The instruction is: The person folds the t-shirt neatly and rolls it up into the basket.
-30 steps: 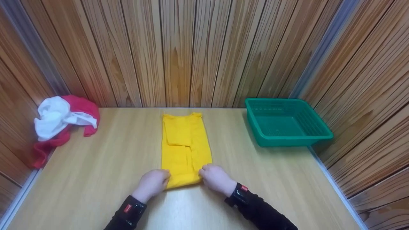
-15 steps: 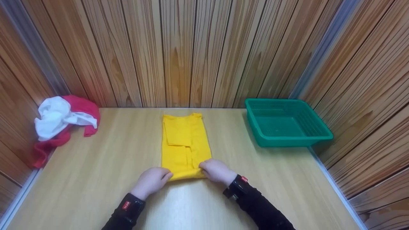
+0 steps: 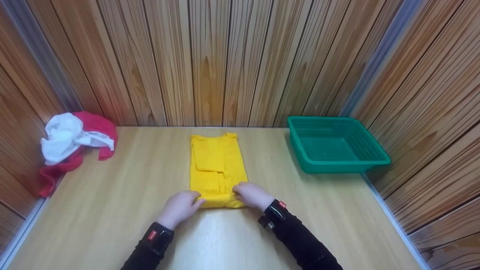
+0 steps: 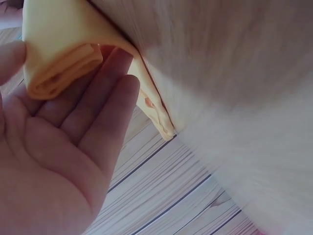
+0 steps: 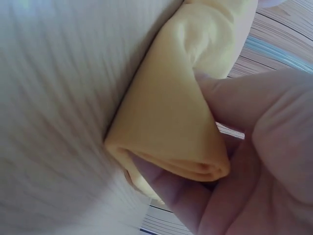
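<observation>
A yellow shirt lies lengthwise on the table, folded into a narrow strip with a sleeve turned in on top. Its near end is rolled into a thick band. At the left end of this roll, my left hand grips it; the left wrist view shows fingers tucked beneath the rolled layers and the thumb above. My right hand pinches the other end, thumb on the outer fold and fingers under it in the right wrist view. The shirt's far end lies flat.
A green plastic basket stands at the back right by the wall. White cloth and red cloth lie crumpled together at the back left. Wood-panelled walls enclose the table at the back and sides.
Both hands have moved away from the person, rolling the shirt's near edge further up, so the strip is shorter. The basket and the crumpled cloths have stayed put.
</observation>
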The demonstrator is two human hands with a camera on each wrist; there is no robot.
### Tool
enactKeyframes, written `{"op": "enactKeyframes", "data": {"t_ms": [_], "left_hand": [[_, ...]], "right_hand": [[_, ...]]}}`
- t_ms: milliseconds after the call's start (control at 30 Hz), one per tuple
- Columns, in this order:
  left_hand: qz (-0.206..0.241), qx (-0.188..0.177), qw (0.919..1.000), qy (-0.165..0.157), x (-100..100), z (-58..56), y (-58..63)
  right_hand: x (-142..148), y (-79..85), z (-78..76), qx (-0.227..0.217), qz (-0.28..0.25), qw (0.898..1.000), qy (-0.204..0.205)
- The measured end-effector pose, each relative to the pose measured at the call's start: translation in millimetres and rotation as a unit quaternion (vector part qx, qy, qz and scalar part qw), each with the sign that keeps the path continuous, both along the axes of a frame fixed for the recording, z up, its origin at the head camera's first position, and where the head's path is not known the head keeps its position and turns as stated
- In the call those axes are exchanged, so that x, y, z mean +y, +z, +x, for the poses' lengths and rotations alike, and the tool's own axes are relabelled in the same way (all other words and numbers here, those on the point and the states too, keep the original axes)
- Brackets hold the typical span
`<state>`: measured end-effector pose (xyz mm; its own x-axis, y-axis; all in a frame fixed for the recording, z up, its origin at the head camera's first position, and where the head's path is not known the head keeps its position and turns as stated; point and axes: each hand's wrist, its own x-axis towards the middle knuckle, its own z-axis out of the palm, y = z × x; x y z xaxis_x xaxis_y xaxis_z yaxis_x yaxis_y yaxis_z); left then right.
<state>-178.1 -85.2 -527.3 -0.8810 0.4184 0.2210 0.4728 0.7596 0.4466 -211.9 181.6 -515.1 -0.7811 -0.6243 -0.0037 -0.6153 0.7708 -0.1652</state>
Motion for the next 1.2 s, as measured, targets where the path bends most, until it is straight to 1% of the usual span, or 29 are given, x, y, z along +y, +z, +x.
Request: {"op": "enactKeyframes", "data": {"t_ms": [133, 267, 400, 467, 600, 700, 800, 867, 1067, 1200], "left_hand": [[-0.008, 0.008, 0.9998, 0.018, 2.7, -5.7, -1.8], [-0.018, 0.023, 0.9992, 0.029, 4.4, -9.1, -2.8], [-0.028, 0.045, 0.9981, 0.032, 6.5, -10.8, -2.6], [-0.036, 0.053, 0.9974, 0.032, 7.5, -11.5, -3.4], [-0.051, 0.064, 0.9962, 0.032, 9.6, -11.9, -5.6], [-0.057, 0.068, 0.9956, 0.031, 11.2, -12.0, -7.5], [-0.062, 0.067, 0.9954, 0.031, 12.1, -12.4, -9.0], [-0.064, 0.066, 0.9953, 0.032, 12.6, -12.7, -9.5], [-0.069, 0.063, 0.9949, 0.037, 13.1, -13.3, -10.2], [-0.076, 0.060, 0.9946, 0.036, 14.5, -12.6, -9.1]], "right_hand": [[-1.9, -2.8, -1.7, 0.026, -0.009, 0.999, -0.018], [-3.9, -6.4, -3.0, 0.077, -0.005, 0.997, -0.032], [-5.9, -9.2, -3.3, 0.131, 0.006, 0.991, -0.037], [-6.8, -10.7, -2.5, 0.162, 0.014, 0.986, -0.032], [-8.8, -14.5, 0.7, 0.222, 0.032, 0.974, -0.009], [-10.4, -16.7, 4.5, 0.244, 0.041, 0.969, 0.004], [-12.1, -17.4, 8.6, 0.245, 0.046, 0.968, 0.006], [-12.9, -16.5, 11.6, 0.236, 0.045, 0.971, 0.002], [-12.6, -13.2, 17.6, 0.182, 0.053, 0.982, -0.013], [-11.1, -12.4, 18.4, 0.164, 0.060, 0.985, -0.010]]}}
